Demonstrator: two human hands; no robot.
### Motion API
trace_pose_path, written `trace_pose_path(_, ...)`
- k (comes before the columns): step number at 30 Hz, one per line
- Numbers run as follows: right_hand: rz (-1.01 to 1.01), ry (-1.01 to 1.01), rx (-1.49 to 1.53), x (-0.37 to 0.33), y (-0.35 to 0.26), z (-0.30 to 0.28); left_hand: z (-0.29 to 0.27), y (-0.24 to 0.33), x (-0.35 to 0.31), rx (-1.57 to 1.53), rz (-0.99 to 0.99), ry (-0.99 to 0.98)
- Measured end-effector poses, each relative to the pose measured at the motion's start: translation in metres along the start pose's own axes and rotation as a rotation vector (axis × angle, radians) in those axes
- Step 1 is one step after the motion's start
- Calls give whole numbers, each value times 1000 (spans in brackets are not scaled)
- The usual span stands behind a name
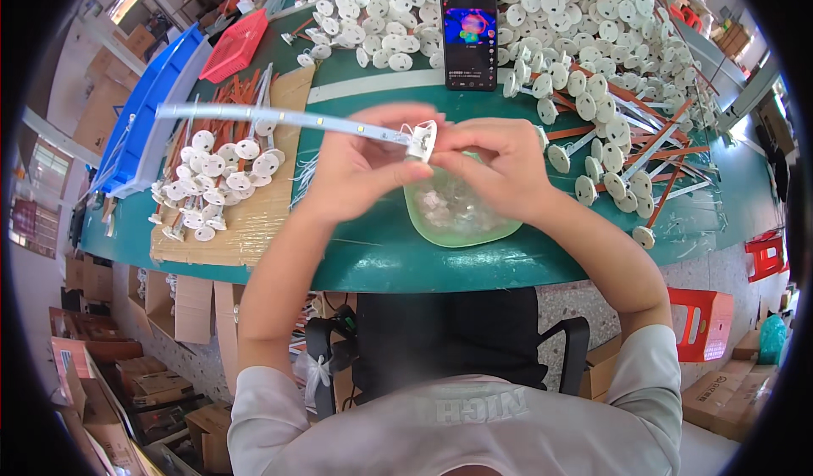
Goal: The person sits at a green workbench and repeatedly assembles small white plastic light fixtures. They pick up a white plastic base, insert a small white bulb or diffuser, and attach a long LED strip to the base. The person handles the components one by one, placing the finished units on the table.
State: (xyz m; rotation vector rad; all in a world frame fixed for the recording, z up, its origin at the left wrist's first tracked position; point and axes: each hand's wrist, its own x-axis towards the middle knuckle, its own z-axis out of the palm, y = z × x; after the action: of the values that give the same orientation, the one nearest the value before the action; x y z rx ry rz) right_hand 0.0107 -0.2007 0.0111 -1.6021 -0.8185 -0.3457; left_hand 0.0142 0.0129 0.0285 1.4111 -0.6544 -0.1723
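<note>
At the far left we see a blue tray (144, 120) and a red basket (235, 46), then a sheet of cardboard (246, 222) carrying a heap of white discs (212, 184) on stems. Above it runs the white strip (279, 118), its long axis reaching from the upper left down to our hands. Our left hand (360, 167) closes its fingers around the strip's near end, so this hand has it. Touching the fingertips there is a small white end cap (423, 140), and our right hand (495, 167) pinches it from the other side. Under both hands sits a green bowl (461, 222) of small clear parts. Farther right, past a phone (468, 35) lying on the green table (381, 256), lies a big pile of discs (584, 44).
</note>
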Motion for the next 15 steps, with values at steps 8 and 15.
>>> trace_pose_path(8,133,66,-61,2,1,-11,-162,81,8,1246,-408,314)
trace_pose_path(15,139,-1,-30,2,-3,-6,-207,110,3,1741,-943,150)
